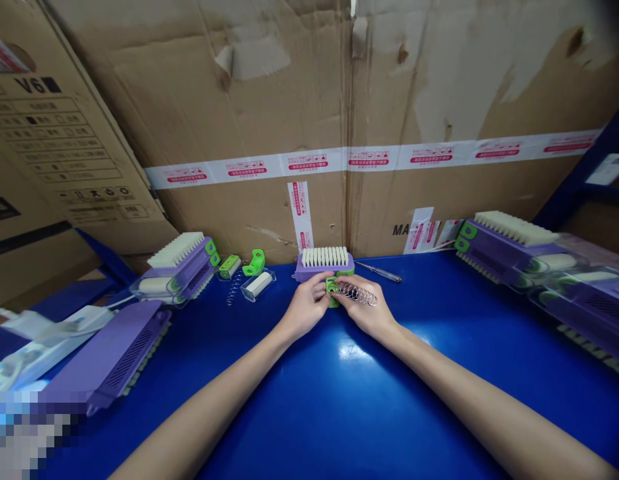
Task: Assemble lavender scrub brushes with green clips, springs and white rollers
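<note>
Just in front of a purple brush with cream bristles, my two hands meet above the blue table. My left hand is closed, its fingers pinching a small green plastic piece. From that piece a metal coil spring stretches to the right, over my right hand. The fingers of my right hand are closed at the spring's left end, against the green piece. Their tips are partly hidden, so I cannot tell whether the spring is attached to it.
Left of my hands lie a clear case with a white roller, a green bracket, a green-topped part and another spring. A screwdriver lies right. More purple brushes flank both sides; cardboard stands behind.
</note>
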Available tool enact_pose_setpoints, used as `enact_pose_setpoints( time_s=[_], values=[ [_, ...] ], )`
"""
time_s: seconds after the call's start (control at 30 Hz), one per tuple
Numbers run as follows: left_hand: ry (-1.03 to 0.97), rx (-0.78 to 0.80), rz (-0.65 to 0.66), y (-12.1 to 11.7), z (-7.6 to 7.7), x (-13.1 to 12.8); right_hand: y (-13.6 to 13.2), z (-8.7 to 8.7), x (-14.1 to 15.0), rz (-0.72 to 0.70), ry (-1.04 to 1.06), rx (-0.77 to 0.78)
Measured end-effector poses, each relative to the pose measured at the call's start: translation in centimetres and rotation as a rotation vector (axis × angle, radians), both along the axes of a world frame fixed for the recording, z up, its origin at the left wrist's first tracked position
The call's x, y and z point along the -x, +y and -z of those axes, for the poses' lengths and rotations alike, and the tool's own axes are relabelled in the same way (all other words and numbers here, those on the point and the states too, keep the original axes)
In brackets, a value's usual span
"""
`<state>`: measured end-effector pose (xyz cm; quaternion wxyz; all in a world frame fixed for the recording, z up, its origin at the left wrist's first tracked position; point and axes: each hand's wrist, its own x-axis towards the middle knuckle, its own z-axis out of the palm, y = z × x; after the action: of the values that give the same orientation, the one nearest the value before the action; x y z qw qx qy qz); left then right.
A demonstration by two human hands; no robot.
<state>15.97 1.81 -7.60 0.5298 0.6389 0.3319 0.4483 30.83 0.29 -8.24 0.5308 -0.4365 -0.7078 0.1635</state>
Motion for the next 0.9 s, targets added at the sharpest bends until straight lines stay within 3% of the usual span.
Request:
enact_pose_setpoints(
  time_s=[0.4, 0.5, 0.63, 0.9],
  values=[
    [0.012, 0.052, 0.050, 0.1, -0.3, 0.0, 0.3, -0.7, -0.3, 0.012, -0.079, 0.046],
    [-0.013, 0.082, 0.045, 0.1, -0.5, 0.0, 0.5, -0.8, -0.5, -0.075, -0.059, 0.083],
    [-0.032, 0.165, 0.061, 0.0, -0.7, 0.2, 0.6, -0.8, -0.6, -0.220, 0.033, 0.243],
    [-0.037, 0.216, 0.038, -0.2, -1.0, 0.3, 0.6, -0.9, -0.6, -0.214, 0.017, 0.300]
  ],
)
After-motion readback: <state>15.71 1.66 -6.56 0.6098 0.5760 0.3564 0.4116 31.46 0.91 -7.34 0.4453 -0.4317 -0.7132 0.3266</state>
